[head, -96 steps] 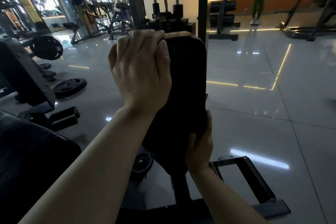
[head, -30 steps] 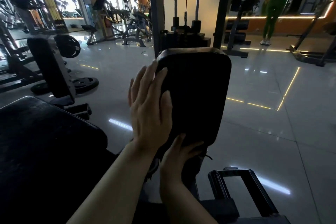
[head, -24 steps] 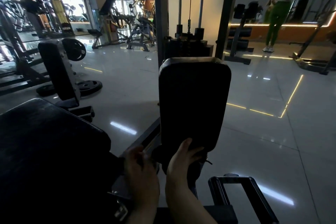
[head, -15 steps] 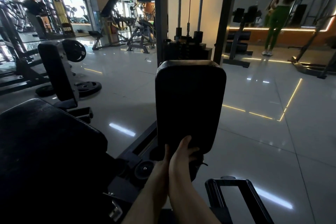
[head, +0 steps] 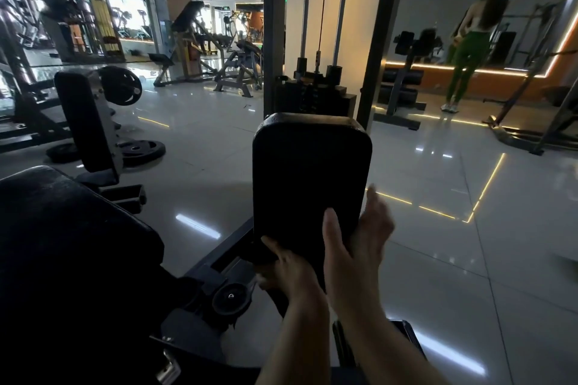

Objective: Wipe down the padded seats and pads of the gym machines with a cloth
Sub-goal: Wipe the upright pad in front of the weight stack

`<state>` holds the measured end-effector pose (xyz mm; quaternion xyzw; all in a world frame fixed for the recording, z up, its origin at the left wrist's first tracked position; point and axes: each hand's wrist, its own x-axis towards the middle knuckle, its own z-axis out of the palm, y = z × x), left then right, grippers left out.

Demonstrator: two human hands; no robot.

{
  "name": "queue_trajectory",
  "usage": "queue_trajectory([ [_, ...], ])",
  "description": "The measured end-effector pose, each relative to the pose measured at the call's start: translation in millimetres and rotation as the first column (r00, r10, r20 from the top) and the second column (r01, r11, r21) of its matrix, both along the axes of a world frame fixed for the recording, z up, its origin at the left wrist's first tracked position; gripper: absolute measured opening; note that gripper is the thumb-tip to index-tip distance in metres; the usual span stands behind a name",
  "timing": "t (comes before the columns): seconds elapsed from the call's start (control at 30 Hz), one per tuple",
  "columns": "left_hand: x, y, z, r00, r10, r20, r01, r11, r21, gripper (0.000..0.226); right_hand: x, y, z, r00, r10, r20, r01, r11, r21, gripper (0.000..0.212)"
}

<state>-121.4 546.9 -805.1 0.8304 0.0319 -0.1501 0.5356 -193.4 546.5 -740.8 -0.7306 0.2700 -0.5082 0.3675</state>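
Standing upright in the middle of the view is a black rectangular padded machine pad (head: 311, 172) with rounded corners, mounted on a dark metal frame (head: 225, 247) that runs low along the glossy tiled floor (head: 438, 259). Both hands are at the pad's lower edge. The left hand (head: 289, 269) grips the bottom left corner, thumb on the front face and fingers curled under the edge. The right hand (head: 359, 247) is at the bottom right corner, thumb (head: 330, 228) lying straight up the front face and fingers (head: 377, 206) spread loosely past the right edge, blurred; whether they touch the pad's side I cannot tell. No cloth can be made out in either hand. At the lower left lies a wide black padded seat (head: 62, 244), just beside the frame. Behind the pad rises a weight stack (head: 314, 94) with steel guide rods. Farther left stands another upright black pad (head: 84, 122), with round weight plates (head: 142, 148) on the floor near it. Far right, a person in green trousers (head: 466, 53) stands well apart.
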Motion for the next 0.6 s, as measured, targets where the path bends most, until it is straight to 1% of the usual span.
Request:
queue_trajectory([
  [0.03,-0.7,-1.0,1.4,0.999,0.053,-0.004,-0.053,0.996,-0.068,0.078,2.2,-9.0,7.9,0.998,-0.069,-0.009,0.066,0.984,-0.165,0.079],
  [0.07,-3.3,-1.4,-1.6,0.994,0.106,0.020,-0.101,0.981,-0.167,0.077,5.5,-21.0,19.0,0.992,-0.126,-0.009,0.117,0.943,-0.311,0.076],
  [0.1,-7.4,-3.0,-0.9,0.991,0.112,0.080,-0.091,0.970,-0.224,0.078,10.3,-33.0,29.9,0.988,-0.154,-0.025,0.132,0.906,-0.402,0.075],
  [0.13,-9.7,-4.8,-0.3,0.984,0.140,0.109,-0.103,0.952,-0.289,0.081,16.5,-46.6,36.5,0.982,-0.187,-0.031,0.154,0.882,-0.446,0.074],
  [0.17,-9.8,-7.5,-2.7,0.973,0.200,0.114,-0.150,0.927,-0.345,0.083,22.2,-59.8,39.5,0.977,-0.210,-0.024,0.174,0.864,-0.473,0.073],
  [0.2,-9.4,-9.9,-1.8,0.956,0.272,0.113,-0.206,0.890,-0.406,0.091,25.2,-68.8,40.0,0.980,-0.197,0.004,0.172,0.848,-0.501,0.071],
  [0.27,-7.4,-8.2,12.8,0.893,0.445,0.065,-0.344,0.769,-0.538,0.109,29.2,-82.1,39.1,0.994,-0.075,0.075,0.103,0.831,-0.546,0.066],
  [0.3,-3.9,-7.9,14.3,0.856,0.515,0.044,-0.399,0.712,-0.579,0.109,29.7,-85.8,38.8,0.995,-0.012,0.099,0.066,0.822,-0.566,0.064],
  [0.33,-2.1,-5.5,20.5,0.815,0.575,0.071,-0.418,0.669,-0.614,0.098,30.4,-87.6,38.7,0.993,0.028,0.115,0.044,0.815,-0.578,0.062],
  [0.37,-0.3,-3.9,24.2,0.781,0.614,0.112,-0.418,0.647,-0.638,0.081,30.7,-88.6,37.8,0.990,0.058,0.127,0.029,0.809,-0.587,0.062],
  [0.4,2.6,-3.3,22.9,0.762,0.626,0.167,-0.391,0.650,-0.652,0.067,31.1,-89.7,37.2,0.988,0.076,0.137,0.021,0.805,-0.593,0.061],
  [0.43,4.8,-0.6,27.2,0.741,0.626,0.242,-0.352,0.669,-0.654,0.060,31.4,-90.5,36.8,0.986,0.090,0.142,0.012,0.805,-0.593,0.061],
  [0.47,10.4,-1.0,24.3,0.727,0.618,0.298,-0.323,0.691,-0.646,0.057,32.1,-90.9,36.5,0.984,0.095,0.148,0.011,0.806,-0.591,0.061],
  [0.5,15.6,-1.0,25.8,0.736,0.600,0.313,-0.301,0.705,-0.643,0.056,32.4,-91.1,36.2,0.983,0.102,0.151,0.006,0.809,-0.587,0.061],
  [0.53,17.2,-0.2,33.3,0.757,0.587,0.287,-0.294,0.699,-0.652,0.057,32.7,-90.9,36.2,0.983,0.105,0.153,0.003,0.815,-0.579,0.061],
  [0.57,20.4,0.3,40.7,0.777,0.567,0.273,-0.295,0.712,-0.638,0.060,33.0,-90.7,36.0,0.981,0.112,0.158,-0.002,0.821,-0.571,0.061],
  [0.6,24.2,0.8,50.0,0.778,0.551,0.301,-0.279,0.733,-0.620,0.069,33.4,-90.4,36.2,0.979,0.118,0.164,-0.005,0.826,-0.563,0.060],
])
